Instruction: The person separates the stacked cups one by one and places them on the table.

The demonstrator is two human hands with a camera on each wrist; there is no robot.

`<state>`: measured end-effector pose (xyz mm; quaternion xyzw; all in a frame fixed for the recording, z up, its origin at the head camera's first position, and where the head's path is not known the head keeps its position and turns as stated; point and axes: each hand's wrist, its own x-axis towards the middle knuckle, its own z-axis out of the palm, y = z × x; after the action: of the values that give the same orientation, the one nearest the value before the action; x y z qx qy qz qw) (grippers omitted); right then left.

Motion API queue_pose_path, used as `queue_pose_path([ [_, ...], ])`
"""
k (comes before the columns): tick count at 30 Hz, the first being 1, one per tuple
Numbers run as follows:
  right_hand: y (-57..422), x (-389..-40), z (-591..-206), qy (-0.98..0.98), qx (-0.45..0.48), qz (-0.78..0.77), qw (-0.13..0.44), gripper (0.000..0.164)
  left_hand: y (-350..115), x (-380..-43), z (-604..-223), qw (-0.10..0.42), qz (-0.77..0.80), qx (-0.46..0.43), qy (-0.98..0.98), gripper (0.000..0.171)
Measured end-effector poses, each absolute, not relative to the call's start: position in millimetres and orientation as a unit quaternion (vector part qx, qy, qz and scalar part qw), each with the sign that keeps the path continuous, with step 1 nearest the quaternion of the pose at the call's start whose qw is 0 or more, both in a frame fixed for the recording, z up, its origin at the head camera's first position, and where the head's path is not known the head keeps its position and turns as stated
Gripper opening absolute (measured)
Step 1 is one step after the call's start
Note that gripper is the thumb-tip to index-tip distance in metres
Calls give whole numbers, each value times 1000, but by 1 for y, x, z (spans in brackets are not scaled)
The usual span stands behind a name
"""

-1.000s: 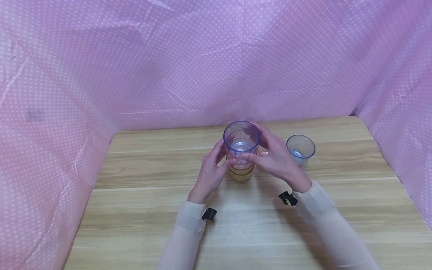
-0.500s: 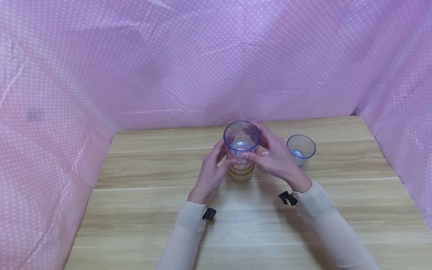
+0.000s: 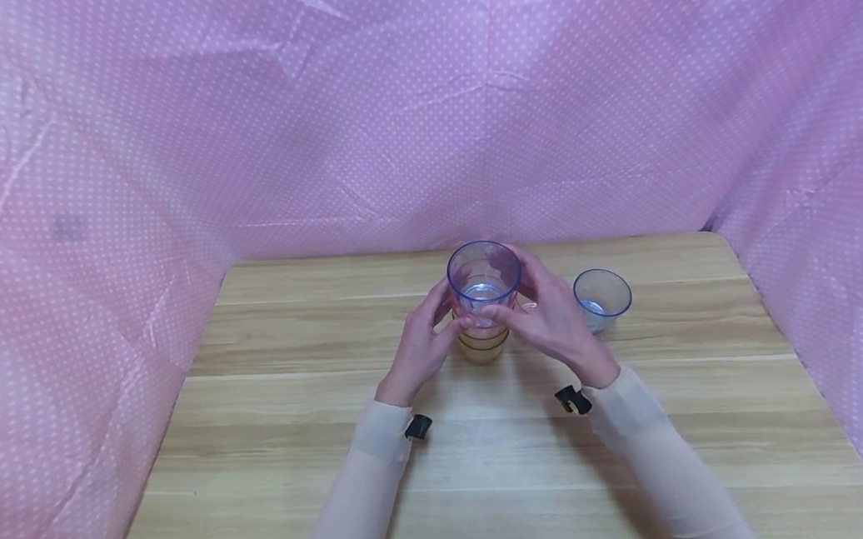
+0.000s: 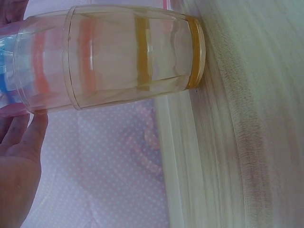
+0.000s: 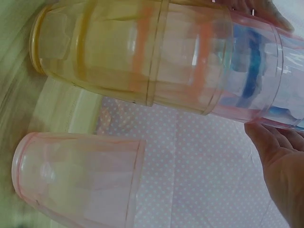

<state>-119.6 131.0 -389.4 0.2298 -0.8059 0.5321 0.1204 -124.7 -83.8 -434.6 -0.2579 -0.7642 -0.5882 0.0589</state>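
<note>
A tall stack of nested see-through plastic cups [image 3: 483, 345] stands upright on the table in the head view. Yellowish cups [image 4: 114, 57] form its lower part, pink ones come above, and a blue-rimmed cup [image 3: 483, 272] tops it. From the left, my left hand [image 3: 423, 345] grips the upper stack, thumb at the near side. My right hand [image 3: 555, 319] holds it from the right, its thumb across the front; the far fingers are partly hidden behind the cups. Beside the stack, a pink cup [image 5: 78, 178] stands upright in the right wrist view, mostly hidden by my right hand in the head view.
Another blue-rimmed clear cup [image 3: 602, 295] stands on the wooden table [image 3: 279, 447], just right of my right hand. Pink dotted cloth [image 3: 361, 124] hangs behind the table and along both sides. Black clips [image 3: 418, 427] sit at both sleeve cuffs.
Both hands keep their hold on the stack, which stays in place. My right wrist has shifted very slightly to the left.
</note>
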Motion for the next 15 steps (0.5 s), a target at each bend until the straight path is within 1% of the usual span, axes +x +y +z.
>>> queue_pose_path([
  [6,130,-119,-393,-808,226,529,126,87,-86,-124,-433,54,-589,-270,-760,67],
  [9,131,-121,-393,-803,234,534,126,87,-87,-125,-434,52,-590,-273,-758,73],
  [12,134,-123,-391,-790,251,548,111,88,-86,-125,-434,47,-591,-270,-759,78],
  [15,137,-126,-387,-784,265,554,84,93,-86,-125,-433,40,-593,-264,-760,74],
])
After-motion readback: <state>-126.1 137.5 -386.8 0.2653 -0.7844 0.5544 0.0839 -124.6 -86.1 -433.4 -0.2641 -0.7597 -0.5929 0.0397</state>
